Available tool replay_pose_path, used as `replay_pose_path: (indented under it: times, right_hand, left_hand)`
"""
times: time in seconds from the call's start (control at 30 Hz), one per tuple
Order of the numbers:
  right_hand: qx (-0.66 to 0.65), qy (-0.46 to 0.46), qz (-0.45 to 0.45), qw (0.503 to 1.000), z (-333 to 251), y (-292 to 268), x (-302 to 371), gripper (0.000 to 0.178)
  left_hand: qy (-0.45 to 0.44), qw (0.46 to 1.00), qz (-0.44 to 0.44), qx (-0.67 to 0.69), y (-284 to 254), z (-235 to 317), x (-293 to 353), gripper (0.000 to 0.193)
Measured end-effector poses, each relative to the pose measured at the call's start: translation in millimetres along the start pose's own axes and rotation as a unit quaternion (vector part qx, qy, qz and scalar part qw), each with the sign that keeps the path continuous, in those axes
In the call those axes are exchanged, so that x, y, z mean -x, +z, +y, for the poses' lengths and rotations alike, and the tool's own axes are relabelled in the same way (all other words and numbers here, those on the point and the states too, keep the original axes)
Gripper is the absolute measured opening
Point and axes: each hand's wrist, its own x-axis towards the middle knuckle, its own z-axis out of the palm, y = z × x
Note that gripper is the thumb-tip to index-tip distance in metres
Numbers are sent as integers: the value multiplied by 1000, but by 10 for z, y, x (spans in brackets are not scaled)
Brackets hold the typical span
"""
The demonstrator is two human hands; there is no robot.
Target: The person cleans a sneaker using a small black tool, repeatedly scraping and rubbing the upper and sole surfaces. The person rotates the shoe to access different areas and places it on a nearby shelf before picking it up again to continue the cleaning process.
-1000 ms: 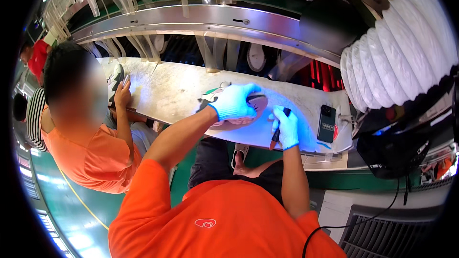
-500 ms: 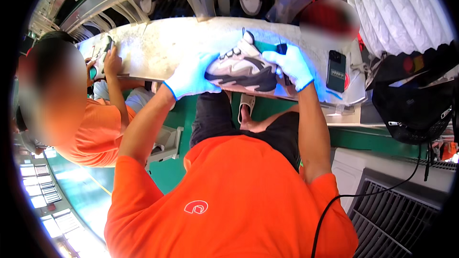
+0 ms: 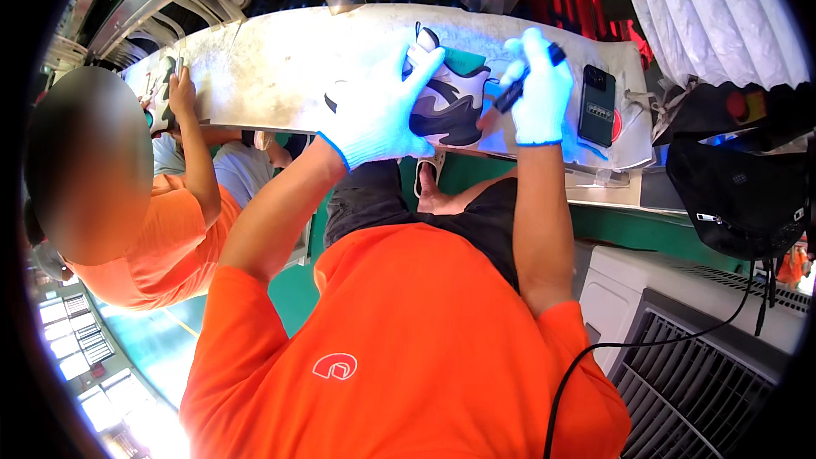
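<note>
A white, grey and black sneaker (image 3: 450, 110) lies on its side at the front edge of the pale worktable. My left hand (image 3: 378, 106), in a white glove glowing blue, grips its left part and hides much of it. Close to the shoe's right end, my gloved right hand (image 3: 541, 93) is closed around a black stick-shaped tool (image 3: 508, 99). The tool slants down to the left, its reddish-brown tip blurred and near the sole; whether they touch I cannot tell. A flat teal piece (image 3: 465, 60) shows behind the shoe.
A dark phone (image 3: 597, 106) lies on the worktable (image 3: 263, 59) to the right. Beyond it are a black bag (image 3: 735, 195) and a white ribbed duct (image 3: 714, 17). At the left, a co-worker (image 3: 161, 238) in orange handles another shoe. A metal rail runs along the back.
My right hand has come off the shoe's right end and lifted, the black tool now angled toward the shoe. My left hand has slid right over the shoe. The whole view has shifted slightly.
</note>
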Motion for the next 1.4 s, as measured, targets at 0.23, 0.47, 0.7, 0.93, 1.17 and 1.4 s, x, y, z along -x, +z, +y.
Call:
replay_pose_path:
  times: [0.23,0.47,0.7,0.93,1.17,1.4]
  right_hand:
    - [-55,-39,45,997,176,324,46,32]
    - [-88,-39,4,995,202,330,136,30]
    - [-94,0,-83,992,167,327,33,22]
    - [-104,92,-78,987,336,363,34,24]
    - [-53,106,11,993,404,517,241,20]
    - [-287,104,98,947,600,489,-256,32]
  left_hand:
    - [5,997,29,-77,51,-14,71,139]
    - [29,999,31,8,5,-143,11,139]
    - [-29,994,64,-79,156,-169,86,130]
    - [55,993,-26,-104,17,-316,-112,119]
    - [108,992,-18,-59,30,-368,-14,119]
    - [79,992,-12,-96,-37,-218,-116,115]
